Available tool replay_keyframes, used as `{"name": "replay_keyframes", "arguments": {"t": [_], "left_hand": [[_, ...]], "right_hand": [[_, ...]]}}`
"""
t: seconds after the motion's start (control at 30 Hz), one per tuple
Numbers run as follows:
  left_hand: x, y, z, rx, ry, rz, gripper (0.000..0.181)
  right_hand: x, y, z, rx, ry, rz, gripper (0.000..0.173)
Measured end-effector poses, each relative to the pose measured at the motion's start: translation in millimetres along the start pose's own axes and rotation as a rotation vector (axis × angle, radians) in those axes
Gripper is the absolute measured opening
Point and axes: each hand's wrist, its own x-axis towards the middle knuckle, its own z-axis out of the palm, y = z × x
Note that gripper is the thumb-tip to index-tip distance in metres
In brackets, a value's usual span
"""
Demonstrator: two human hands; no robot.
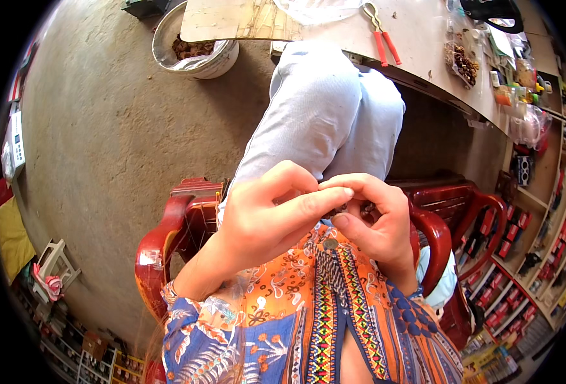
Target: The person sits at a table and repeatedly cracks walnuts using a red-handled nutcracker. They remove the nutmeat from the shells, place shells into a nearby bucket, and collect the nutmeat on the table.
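My left hand and my right hand meet over my lap, with thumbs and fingertips close together. Between the fingers of my left hand is a small dark brown piece, wrinkled like a nut. Another dark piece shows inside the curled fingers of my right hand. Fingers cover most of both, so I cannot tell whether they are parts of one thing. Ahead, on the table, lies a plier-type nutcracker with red-covered handles.
A white bucket holding brown shells stands left of the table. Brown nut pieces fill a clear plastic tray at the table's right, near jars. Red chair armrests flank me. Stocked shelves line the right side.
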Motion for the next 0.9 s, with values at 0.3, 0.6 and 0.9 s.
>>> {"name": "replay_keyframes", "arguments": {"t": [0.3, 0.6, 0.9], "left_hand": [[1, -5, -4, 0.205, -0.024, 0.079, 0.030], [3, -13, 0, 0.277, 0.021, 0.242, 0.017], [0, -12, -4, 0.371, -0.079, 0.200, 0.020]], "right_hand": [[0, 0, 3, 0.002, 0.058, 0.062, 0.030], [2, 8, 10, 0.031, 0.111, -0.009, 0.028], [4, 0, 4, -0.135, -0.028, -0.029, 0.033]]}}
